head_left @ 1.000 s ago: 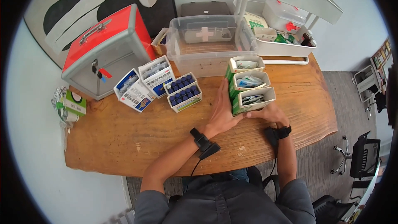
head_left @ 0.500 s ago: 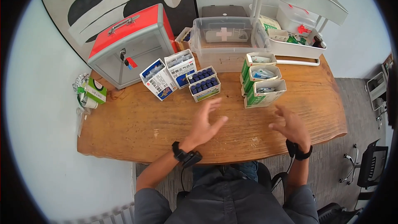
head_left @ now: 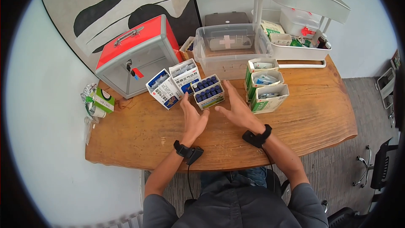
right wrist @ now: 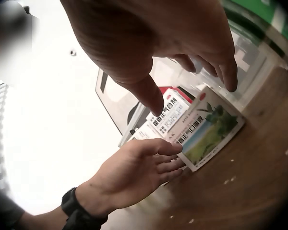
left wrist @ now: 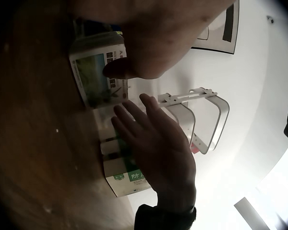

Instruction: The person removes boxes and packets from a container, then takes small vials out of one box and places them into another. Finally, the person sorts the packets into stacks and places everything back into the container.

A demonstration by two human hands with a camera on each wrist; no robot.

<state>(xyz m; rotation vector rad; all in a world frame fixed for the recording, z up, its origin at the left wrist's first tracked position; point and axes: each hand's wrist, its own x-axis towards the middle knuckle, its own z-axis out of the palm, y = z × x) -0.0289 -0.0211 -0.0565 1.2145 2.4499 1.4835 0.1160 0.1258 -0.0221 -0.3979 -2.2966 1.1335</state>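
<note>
Two small open-topped cartons of blue-capped vials (head_left: 212, 103) stand together, one behind the other, at the middle of the table. Their printed front (right wrist: 209, 132) shows a leafy picture in the right wrist view. My left hand (head_left: 195, 120) is at their left front side, fingers extended and thumb apart. On the other side my right hand (head_left: 239, 110) reaches in with straight fingers, fingertips right by the cartons' right edge. Just left of them lean two white-and-blue cartons (head_left: 164, 93) of wrapped packets. To the right, three green-and-white cartons (head_left: 270, 104) of sachets stand in a row.
Behind the cartons is a clear plastic bin (head_left: 230, 65) with a white cross. A red-and-grey locked case (head_left: 139, 55) stands at the back left, a white rolling-shelf tray (head_left: 299, 54) at the back right. A green box (head_left: 103, 100) sits by the left wall.
Both hands have let go of the green-and-white cartons. They moved back and then left, to either side of the vial cartons. The green-and-white row stays at the right.
</note>
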